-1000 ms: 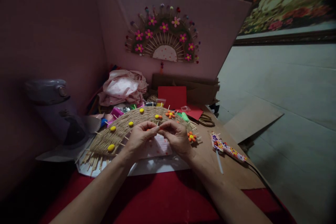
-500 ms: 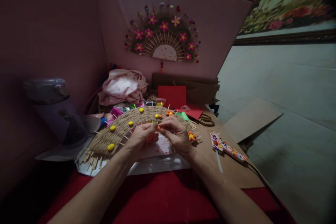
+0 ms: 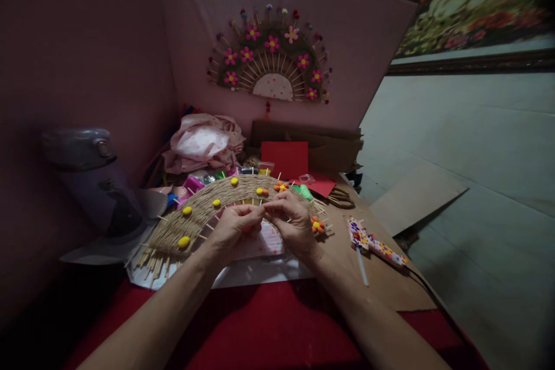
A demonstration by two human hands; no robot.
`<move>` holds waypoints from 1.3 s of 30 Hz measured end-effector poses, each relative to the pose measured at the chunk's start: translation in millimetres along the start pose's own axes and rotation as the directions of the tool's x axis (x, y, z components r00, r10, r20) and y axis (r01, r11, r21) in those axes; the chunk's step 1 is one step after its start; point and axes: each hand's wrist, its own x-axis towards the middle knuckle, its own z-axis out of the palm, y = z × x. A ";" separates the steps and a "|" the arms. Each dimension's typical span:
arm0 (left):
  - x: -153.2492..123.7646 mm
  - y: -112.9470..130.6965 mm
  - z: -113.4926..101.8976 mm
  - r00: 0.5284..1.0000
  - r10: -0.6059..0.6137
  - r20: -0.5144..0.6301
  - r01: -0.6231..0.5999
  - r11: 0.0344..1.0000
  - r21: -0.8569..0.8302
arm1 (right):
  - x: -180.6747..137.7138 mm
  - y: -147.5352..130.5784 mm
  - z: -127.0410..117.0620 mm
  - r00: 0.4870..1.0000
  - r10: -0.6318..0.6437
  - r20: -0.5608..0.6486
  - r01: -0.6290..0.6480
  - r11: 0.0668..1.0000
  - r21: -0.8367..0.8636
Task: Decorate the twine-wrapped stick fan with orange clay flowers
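Observation:
My left hand (image 3: 238, 222) and my right hand (image 3: 291, 221) meet fingertip to fingertip over a half-round woven twine fan (image 3: 202, 217). Both are closed in a pinch. A bit of orange modelling clay (image 3: 246, 231) shows under my left fingers; what lies right between the fingertips is mostly hidden. Yellow clay discs (image 3: 187, 210) dot the fan's left and middle. One yellow disc (image 3: 259, 191) has an orange petal beside it. Finished orange flowers with yellow centres (image 3: 318, 225) sit on its right side, partly behind my right hand.
A flower-patterned glue gun (image 3: 375, 245) lies on cardboard (image 3: 390, 286) at right, its cord trailing off. A lilac bottle (image 3: 95, 185) stands at left. Behind are pink cloth (image 3: 203, 141), clay packets (image 3: 193, 185) and red card (image 3: 284, 159). A decorated fan (image 3: 272, 43) hangs on the pink board.
My fingertips have drawn closer together, and the orange clay that showed between them is now covered. The fan and the things around it stay put.

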 end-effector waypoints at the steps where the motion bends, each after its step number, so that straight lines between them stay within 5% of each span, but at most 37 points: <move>1: -0.1 -0.1 -0.5 1.000 0.000 0.000 0.000 1.000 -0.006 | -0.3 0.6 0.0 1.000 0.007 0.013 -0.007 1.000 0.012; 39: 1.6 -1.4 -2.3 0.999 0.032 -0.042 -0.030 0.999 0.033 | -3.2 3.1 -0.4 0.999 -0.029 -0.026 0.028 0.998 -0.054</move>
